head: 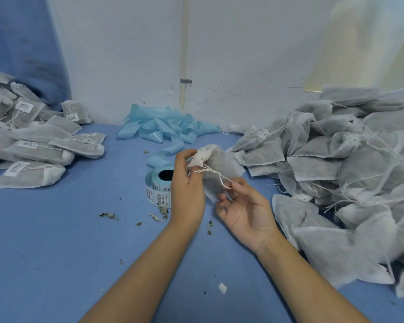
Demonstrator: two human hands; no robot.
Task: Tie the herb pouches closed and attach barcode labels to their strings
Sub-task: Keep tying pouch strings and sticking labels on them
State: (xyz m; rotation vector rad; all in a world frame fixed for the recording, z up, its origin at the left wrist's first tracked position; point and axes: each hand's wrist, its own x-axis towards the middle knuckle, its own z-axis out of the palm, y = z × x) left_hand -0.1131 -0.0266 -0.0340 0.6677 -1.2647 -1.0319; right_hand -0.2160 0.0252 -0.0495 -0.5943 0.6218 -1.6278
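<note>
The left hand has its grip closed on the gathered neck of a grey nonwoven herb pouch, held above the blue tabletop at centre. The right hand pinches the pouch's white drawstring between thumb and forefinger. A roll of barcode labels stands just left. Labelled pouches lie far left, and unlabelled pouches are heaped right.
</note>
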